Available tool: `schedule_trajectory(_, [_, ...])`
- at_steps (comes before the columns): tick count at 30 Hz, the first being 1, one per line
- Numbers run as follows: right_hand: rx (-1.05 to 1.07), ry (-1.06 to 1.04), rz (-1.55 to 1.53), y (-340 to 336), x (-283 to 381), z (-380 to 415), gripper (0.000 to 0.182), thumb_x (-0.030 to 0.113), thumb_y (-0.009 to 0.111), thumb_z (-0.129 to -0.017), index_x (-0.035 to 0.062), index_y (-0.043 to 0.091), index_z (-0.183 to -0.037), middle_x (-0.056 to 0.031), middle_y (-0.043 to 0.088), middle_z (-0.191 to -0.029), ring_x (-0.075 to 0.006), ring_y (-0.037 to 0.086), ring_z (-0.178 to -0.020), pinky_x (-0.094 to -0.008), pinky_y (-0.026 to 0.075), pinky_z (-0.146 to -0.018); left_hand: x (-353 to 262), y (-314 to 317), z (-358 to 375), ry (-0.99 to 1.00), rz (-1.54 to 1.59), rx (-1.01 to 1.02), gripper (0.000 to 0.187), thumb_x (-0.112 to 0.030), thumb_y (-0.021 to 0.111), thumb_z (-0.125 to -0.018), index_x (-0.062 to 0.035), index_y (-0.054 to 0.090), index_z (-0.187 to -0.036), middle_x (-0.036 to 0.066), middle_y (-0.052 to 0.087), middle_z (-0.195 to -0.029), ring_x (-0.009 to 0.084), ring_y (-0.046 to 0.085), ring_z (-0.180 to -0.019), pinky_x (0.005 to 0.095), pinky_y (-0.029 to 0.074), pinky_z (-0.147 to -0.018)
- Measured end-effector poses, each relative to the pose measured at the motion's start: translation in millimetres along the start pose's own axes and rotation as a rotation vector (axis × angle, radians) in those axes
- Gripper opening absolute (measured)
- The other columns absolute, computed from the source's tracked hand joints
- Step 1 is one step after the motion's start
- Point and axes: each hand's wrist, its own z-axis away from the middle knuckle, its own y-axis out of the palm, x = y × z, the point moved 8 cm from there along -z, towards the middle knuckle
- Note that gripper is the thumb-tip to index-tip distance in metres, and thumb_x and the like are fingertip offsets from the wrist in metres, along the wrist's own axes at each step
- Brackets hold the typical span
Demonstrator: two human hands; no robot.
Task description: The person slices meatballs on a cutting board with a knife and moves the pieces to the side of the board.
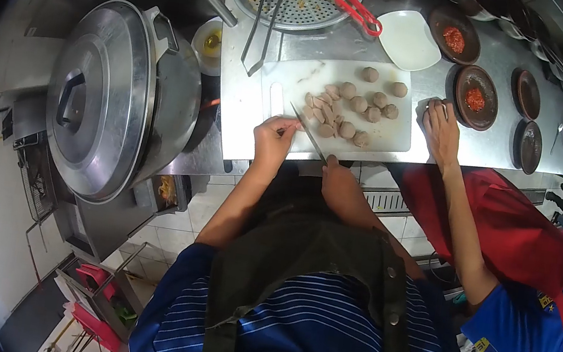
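A white cutting board lies on the steel table, bearing several round brown meatballs and a heap of cut meatball pieces at their left. My right hand is closed round the handle of a knife, its blade slanting up and left over the board's front edge. To the left, my left hand is closed near the board's front left corner, fingertips pinched close to the blade. Whatever those fingers may hold is too small to make out.
A large lidded pot stands left. Behind the board are a perforated pan, red-handled tongs and a white plate. At right, a co-worker's hand rests beside a brown bowl with red paste.
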Motion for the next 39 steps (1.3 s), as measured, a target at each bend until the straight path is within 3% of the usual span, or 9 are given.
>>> schedule_trajectory(8, [-0.067,0.021,0.030,36.5,-26.6,-27.4,0.022,0.009,0.038,-0.087,-0.0091,0.047,-0.096,-0.0315,0.057,-0.076,-0.0443,0.059,-0.071,-0.0477,0.047,-0.066,3.4,-1.0,1.9,-0.001,-0.006,0.000,0.007,0.003,0.066,-0.073,0.0024,0.067,-0.080,0.011,0.065,-0.077,0.0138,0.062,-0.068,0.0246,0.049,-0.063])
schedule_trajectory(11, [-0.279,-0.309,0.001,19.4,-18.8,-32.3,0.022,0.012,0.039,-0.088,-0.0061,0.046,-0.096,-0.0241,0.058,-0.070,-0.0372,0.059,-0.059,-0.0438,0.048,-0.053,-9.3,1.6,3.1,0.018,-0.023,0.000,0.008,0.002,0.067,-0.073,0.0020,0.067,-0.081,0.011,0.065,-0.078,0.0148,0.062,-0.069,0.0249,0.050,-0.063])
schedule_trajectory(13, [0.443,0.275,-0.583,38.1,-42.6,-14.5,0.021,0.017,0.041,-0.089,-0.0016,0.047,-0.097,-0.0123,0.052,-0.062,-0.0234,0.053,-0.046,-0.0364,0.045,-0.041,-3.5,-0.1,0.0,0.015,-0.027,-0.007,0.010,0.001,0.068,-0.072,0.0017,0.067,-0.082,0.011,0.065,-0.079,0.0158,0.062,-0.068,0.0252,0.050,-0.063])
schedule_trajectory(17, [0.514,0.234,-0.557,5.7,-37.2,28.9,0.018,0.022,0.043,-0.090,0.0046,0.044,-0.092,0.0007,0.039,-0.056,-0.0089,0.038,-0.040,-0.0248,0.035,-0.036,-12.7,-3.2,1.0,0.100,-0.084,-0.048,0.011,0.000,0.066,-0.073,0.0008,0.067,-0.085,0.012,0.064,-0.084,0.0177,0.062,-0.071,0.0277,0.051,-0.063])
schedule_trajectory(21, [0.217,0.141,-0.473,-40.4,-52.6,44.3,0.024,0.022,0.046,-0.089,0.0002,0.049,-0.097,-0.0053,0.047,-0.061,-0.0139,0.044,-0.044,-0.0294,0.037,-0.038,-66.9,23.7,13.2,0.448,-0.305,0.091,0.021,-0.001,0.067,-0.069,-0.0021,0.065,-0.090,0.011,0.060,-0.090,0.0261,0.058,-0.082,0.0350,0.050,-0.069])
schedule_trajectory(29, [-0.007,0.194,-0.405,-73.5,-59.0,49.5,0.025,0.022,0.047,-0.089,-0.0016,0.049,-0.096,-0.0137,0.053,-0.070,-0.0251,0.055,-0.068,-0.0383,0.041,-0.064,-73.0,38.9,22.2,0.522,-0.401,0.130,0.021,-0.002,0.068,-0.063,-0.0035,0.059,-0.081,0.011,0.058,-0.082,0.0272,0.055,-0.076,0.0373,0.042,-0.072])
schedule_trajectory(33, [0.030,-0.190,-0.154,-31.6,-22.4,26.3,0.029,0.025,0.042,-0.091,-0.0038,0.048,-0.089,-0.0278,0.055,-0.083,-0.0474,0.051,-0.082,-0.0505,0.039,-0.072,-36.2,-31.2,20.2,0.240,-0.230,-0.154,0.013,-0.001,0.065,-0.072,-0.0022,0.059,-0.084,0.014,0.058,-0.079,0.0274,0.057,-0.065,0.0343,0.047,-0.061])
schedule_trajectory(37, [0.126,-0.164,-0.129,16.7,-19.4,-9.8,0.028,0.023,0.042,-0.091,-0.0038,0.049,-0.089,-0.0271,0.056,-0.082,-0.0458,0.053,-0.080,-0.0495,0.040,-0.073,-20.5,-29.6,19.5,0.241,-0.282,-0.134,0.018,-0.001,0.070,-0.069,-0.0014,0.060,-0.084,0.011,0.057,-0.075,0.0207,0.056,-0.062,0.0300,0.046,-0.053])
schedule_trajectory(39, [-0.102,-0.126,-0.125,-6.4,-22.1,-17.1,0.026,0.021,0.041,-0.091,-0.0034,0.050,-0.090,-0.0269,0.056,-0.082,-0.0454,0.053,-0.080,-0.0497,0.041,-0.073,-22.3,-16.9,18.8,0.297,-0.280,-0.139,0.019,-0.006,0.072,-0.069,-0.0007,0.060,-0.083,0.012,0.058,-0.083,0.0226,0.058,-0.068,0.0311,0.048,-0.058])
